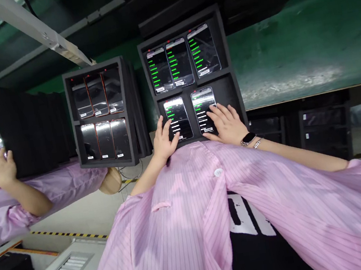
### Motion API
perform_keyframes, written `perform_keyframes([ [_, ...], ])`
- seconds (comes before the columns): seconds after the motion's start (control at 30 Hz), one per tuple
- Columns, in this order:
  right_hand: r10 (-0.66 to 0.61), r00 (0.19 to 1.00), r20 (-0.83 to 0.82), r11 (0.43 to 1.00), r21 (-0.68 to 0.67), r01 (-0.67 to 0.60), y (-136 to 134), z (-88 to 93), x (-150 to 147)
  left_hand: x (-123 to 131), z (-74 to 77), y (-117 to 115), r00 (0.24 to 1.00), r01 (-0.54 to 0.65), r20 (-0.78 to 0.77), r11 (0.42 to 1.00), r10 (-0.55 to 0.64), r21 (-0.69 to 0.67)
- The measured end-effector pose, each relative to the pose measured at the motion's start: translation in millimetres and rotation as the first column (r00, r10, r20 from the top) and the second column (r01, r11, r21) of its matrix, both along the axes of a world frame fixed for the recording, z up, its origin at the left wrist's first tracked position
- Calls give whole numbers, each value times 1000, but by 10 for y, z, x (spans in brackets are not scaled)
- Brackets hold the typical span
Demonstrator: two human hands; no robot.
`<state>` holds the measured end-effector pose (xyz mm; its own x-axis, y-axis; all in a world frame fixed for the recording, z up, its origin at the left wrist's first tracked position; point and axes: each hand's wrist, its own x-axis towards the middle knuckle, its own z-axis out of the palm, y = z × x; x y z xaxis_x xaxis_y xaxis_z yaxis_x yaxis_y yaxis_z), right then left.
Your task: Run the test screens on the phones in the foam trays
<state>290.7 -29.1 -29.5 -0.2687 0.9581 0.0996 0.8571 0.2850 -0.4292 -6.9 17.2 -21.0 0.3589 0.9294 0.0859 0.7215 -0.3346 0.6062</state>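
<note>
left hand (163, 141) and right hand (227, 123) splay palm-down at separate phones (180, 116).

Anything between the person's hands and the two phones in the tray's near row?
Nothing visible: the left hand is at the near-left phone and the right hand overlaps the near-right phone, with no object between.

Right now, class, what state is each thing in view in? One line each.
Black tray: uncovered, partly filled
Upper three phones: lit, showing text
Lower-left phone: lit, showing text
Lower-right phone: lit, showing text
Six phones in neighbouring tray: screens dark
Left hand: open, fingers at lower-left phone
Right hand: open, fingers at lower-right phone
Smartwatch: worn, screen dark
Pink shirt: partly open
</note>
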Motion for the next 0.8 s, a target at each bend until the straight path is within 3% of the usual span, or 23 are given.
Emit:
perform_keyframes([
  [0.47,-8,1000,-8,1000,5,8,-9,-28,11,-21,-48,-9,999,17,40,999,-18,39],
  [0.8,5,999,-36,999,-50,-6,-9,43,-11,-12,57,-21,996,14,-91,999,-19,-50],
])
